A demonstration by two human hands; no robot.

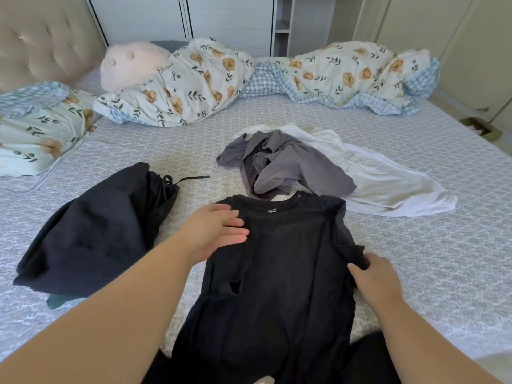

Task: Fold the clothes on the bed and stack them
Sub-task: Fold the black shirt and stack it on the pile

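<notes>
A black shirt (279,259) lies flat on the bed (415,245) between both hands. The left hand (213,234) rests flat-fingered at its ten o'clock shoulder; the right hand (374,275) pinches its three o'clock edge.

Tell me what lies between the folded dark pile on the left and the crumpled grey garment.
Only bare bedsheet and the dark pile's loose drawstring, short of the grey garment, in the head view.

No wording can be read anywhere. The black shirt (277,259) carries a small pale printed mark (271,210) just below its collar, but it is too tiny and blurred to make out.
</notes>
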